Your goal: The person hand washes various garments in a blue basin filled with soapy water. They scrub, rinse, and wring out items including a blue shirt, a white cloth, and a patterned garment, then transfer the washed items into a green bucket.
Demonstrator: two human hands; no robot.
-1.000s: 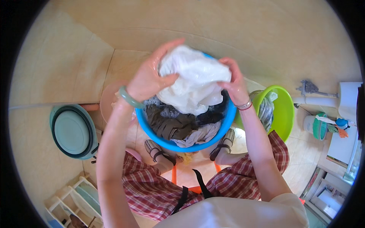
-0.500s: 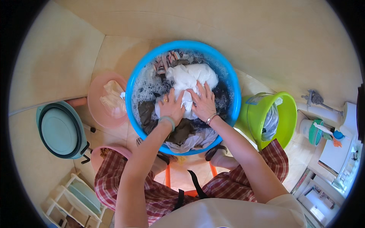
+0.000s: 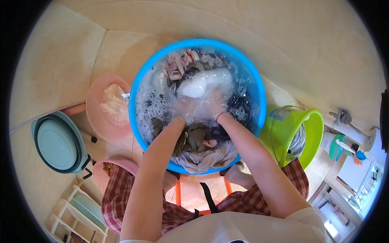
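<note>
In front of me stands a large round blue tub (image 3: 259,117) of sudsy water (image 3: 152,97) and soaked laundry. My left hand (image 3: 185,107) and my right hand (image 3: 215,101) are under the water, on or beside a white cloth (image 3: 206,81) that bulges above the surface. Foam and splashing blur the fingers of both hands, so their grip does not show. Dark olive cloth (image 3: 195,139) lies near my left wrist, with a pale grey garment (image 3: 206,157) along the near rim. Striped pinkish cloth (image 3: 178,67) floats at the far side.
Left of the tub sits a pink basin (image 3: 92,101) with cream cloth in it; a second pink basin (image 3: 121,162) is by my left knee. A teal folding basin (image 3: 56,143) stands farther left. On the right, a green bucket (image 3: 316,139) holds a plastic bag. A wall tap (image 3: 343,116) is beyond.
Both hands have pushed down from on top of the white cloth into the water. Part of the cloth has sunk, and the water is splashing. The view has shifted slightly.
</note>
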